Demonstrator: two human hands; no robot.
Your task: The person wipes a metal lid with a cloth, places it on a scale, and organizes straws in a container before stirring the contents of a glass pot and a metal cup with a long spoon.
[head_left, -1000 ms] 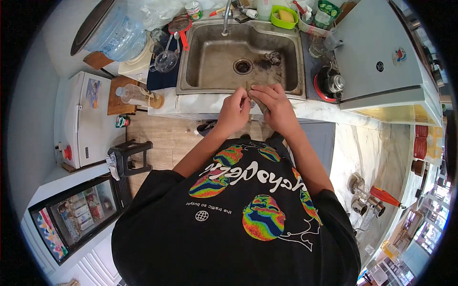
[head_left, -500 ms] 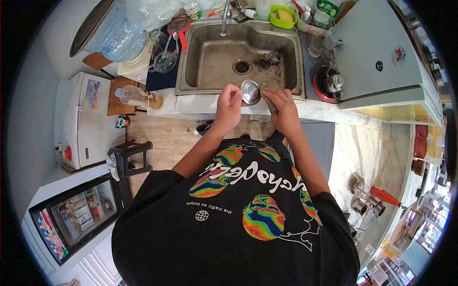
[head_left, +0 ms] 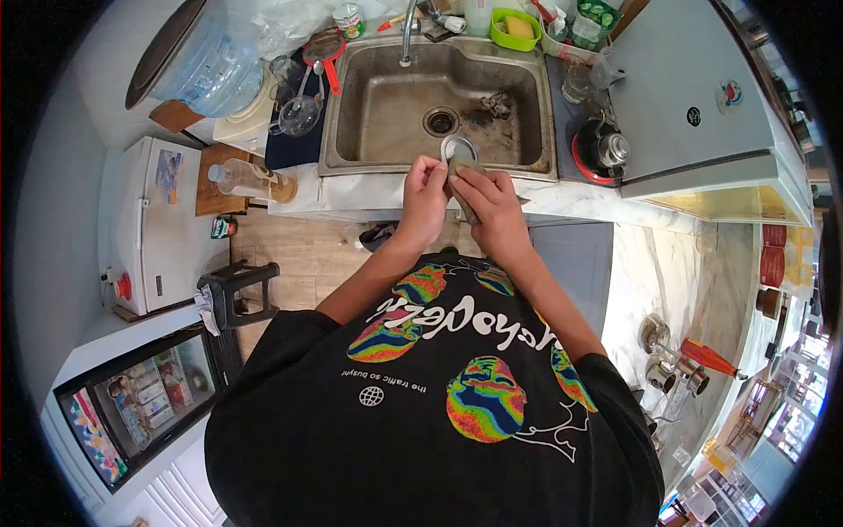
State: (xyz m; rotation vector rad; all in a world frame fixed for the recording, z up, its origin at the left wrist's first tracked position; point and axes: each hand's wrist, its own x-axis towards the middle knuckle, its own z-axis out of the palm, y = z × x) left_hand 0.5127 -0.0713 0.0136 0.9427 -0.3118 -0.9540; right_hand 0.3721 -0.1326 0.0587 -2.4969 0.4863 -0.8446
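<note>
Over the front edge of the sink, my left hand pinches the left rim of a small round shiny metal lid. My right hand is closed on a greyish-brown cloth and presses it against the lid's face. The cloth and fingers cover the lower right part of the lid. A dark crumpled scrap lies in the basin, right of the drain.
A faucet hangs over the sink's back. Glass pot and red-handled strainer are at the left. A green tub with a sponge stands behind; a dark kettle sits at the right. A plastic bottle is at the left.
My right hand has moved left with the cloth, from beside the lid onto its face. The lid has tilted and shifted slightly up; my left hand keeps its hold.
</note>
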